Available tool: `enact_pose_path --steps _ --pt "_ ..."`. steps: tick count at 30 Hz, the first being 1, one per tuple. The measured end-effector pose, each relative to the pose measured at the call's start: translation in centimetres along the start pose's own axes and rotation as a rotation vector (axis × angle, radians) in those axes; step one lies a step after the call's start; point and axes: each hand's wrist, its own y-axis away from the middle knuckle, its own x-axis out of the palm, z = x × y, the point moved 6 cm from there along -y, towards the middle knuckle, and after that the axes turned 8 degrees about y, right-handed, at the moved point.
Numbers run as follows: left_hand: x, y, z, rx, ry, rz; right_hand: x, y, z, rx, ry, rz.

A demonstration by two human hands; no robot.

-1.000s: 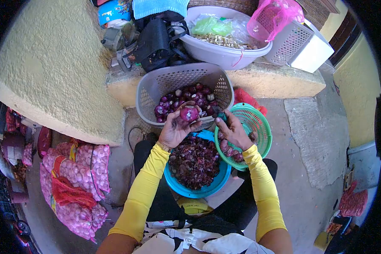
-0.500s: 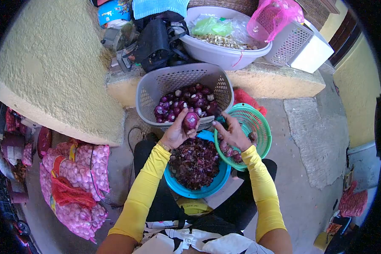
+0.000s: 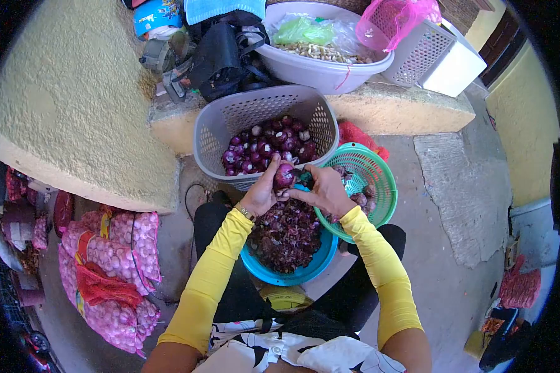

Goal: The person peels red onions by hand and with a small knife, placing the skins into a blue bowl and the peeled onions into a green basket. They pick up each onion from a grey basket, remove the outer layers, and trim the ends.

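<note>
A red onion (image 3: 284, 176) is held in my left hand (image 3: 262, 194), above the near rim of the grey basket (image 3: 200, 138). My right hand (image 3: 327, 191) is closed beside the onion, its fingers round something dark that I cannot make out. Many purple onions (image 3: 264, 149) lie in the grey basket. Below my hands, a blue basin (image 3: 295, 277) is filled with dark red onion skins (image 3: 284, 239). At its right stands a green colander (image 3: 389, 202) with several unpeeled onions (image 3: 362, 199) inside, partly behind my right hand.
Pink net sacks of small bulbs (image 3: 112, 267) stand on the floor at the left. On the ledge beyond are a black bag (image 3: 216, 60), a large pale tub (image 3: 317, 76) and a perforated crate (image 3: 420, 53). A red net (image 3: 354, 133) lies behind the colander.
My right hand has moved left and closed in beside the onion, where it was apart from it before. The whole view has shifted slightly.
</note>
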Motion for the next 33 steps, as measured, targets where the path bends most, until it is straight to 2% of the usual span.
enact_pose_path --steps 3,5,12,21,23,27,30,32,33 --pt "-0.2 0.1 0.4 -0.051 0.057 -0.052 0.2 -0.1 -0.4 0.016 0.079 -0.018" --pt "0.1 0.0 0.5 -0.064 0.101 0.121 0.3 -0.1 -0.6 -0.003 0.080 -0.042" --pt "0.4 -0.1 0.6 -0.070 0.071 0.133 -0.3 -0.2 -0.6 0.026 0.150 -0.038" --pt "0.8 -0.1 0.3 -0.031 -0.036 0.159 -0.5 -0.2 -0.6 -0.091 0.218 -0.107" --pt "0.7 0.1 0.0 0.017 -0.119 -0.007 -0.5 -0.3 -0.6 -0.075 0.244 -0.077" --pt "-0.4 -0.3 0.0 0.001 -0.264 0.027 -0.2 -0.4 -0.4 -0.080 0.360 -0.046" --pt "-0.8 -0.2 0.2 -0.054 -0.342 -0.032 -0.4 -0.5 0.0 -0.087 0.392 -0.065" --pt "-0.7 0.0 -0.2 0.038 -0.374 -0.181 -0.1 -0.6 -0.3 -0.091 0.393 -0.045" --pt "-0.7 0.0 -0.2 0.037 -0.374 -0.181 -0.1 -0.6 -0.3 -0.090 0.392 -0.044"
